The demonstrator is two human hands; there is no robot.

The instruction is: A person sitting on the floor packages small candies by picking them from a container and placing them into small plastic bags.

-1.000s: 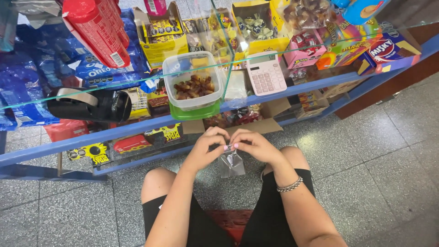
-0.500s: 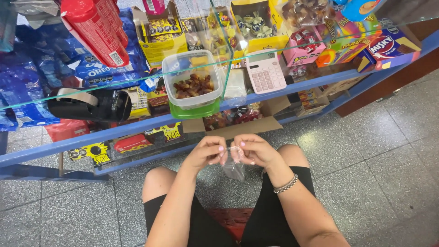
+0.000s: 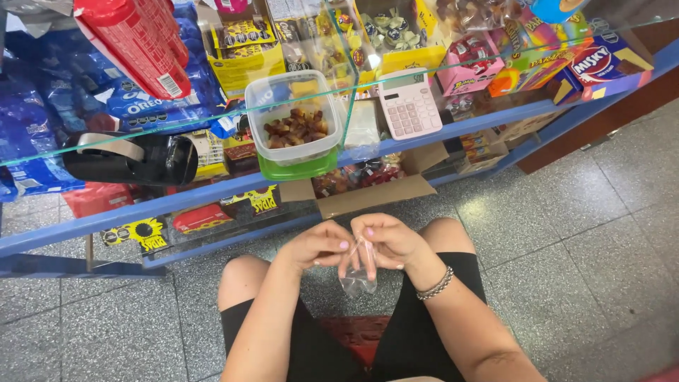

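Currently, both hands pinch the top of a small clear plastic bag (image 3: 359, 272) above the lap: left hand (image 3: 317, 246) fingers and right hand (image 3: 390, 240) fingers pressed on its mouth. Bag hangs vertically, mouth up. Open grey tiled floor (image 3: 566, 233) lies right; glass bench edge (image 3: 212, 187) ahead.

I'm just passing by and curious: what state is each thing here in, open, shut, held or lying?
Left hand: pinching the bag's top.
Right hand: pinching the bag's top.
Bag: clear, held by both hands, hanging down.
Tub: lidless, part full of sweets.
Calculator: lying flat on the glass.
Tape dispenser: lying on the glass.
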